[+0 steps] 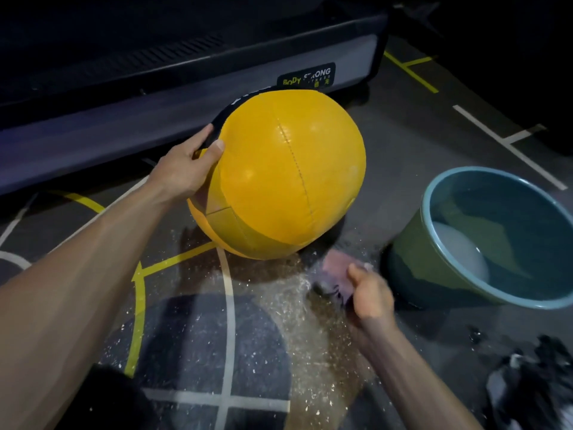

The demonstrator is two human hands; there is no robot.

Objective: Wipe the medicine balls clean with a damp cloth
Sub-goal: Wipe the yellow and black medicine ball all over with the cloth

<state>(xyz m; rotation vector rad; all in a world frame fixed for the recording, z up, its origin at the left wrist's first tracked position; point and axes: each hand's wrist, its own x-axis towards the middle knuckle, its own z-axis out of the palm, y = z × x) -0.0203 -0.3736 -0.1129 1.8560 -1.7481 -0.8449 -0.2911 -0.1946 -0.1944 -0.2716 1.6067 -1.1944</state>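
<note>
I see the yellow medicine ball at the centre of the frame, resting on the floor. My left hand steadies its upper left side, thumb and fingers pinching the black panel edge. My right hand, blurred at lower right, is closed around a pink cloth beside the bucket. The ball looks heavy, soft-skinned and slick when wet, so I'd hold it at the seams.

Our left hand grips with fingers curled at frame centre-left; our right hand, blurred, closes lower right.
</note>
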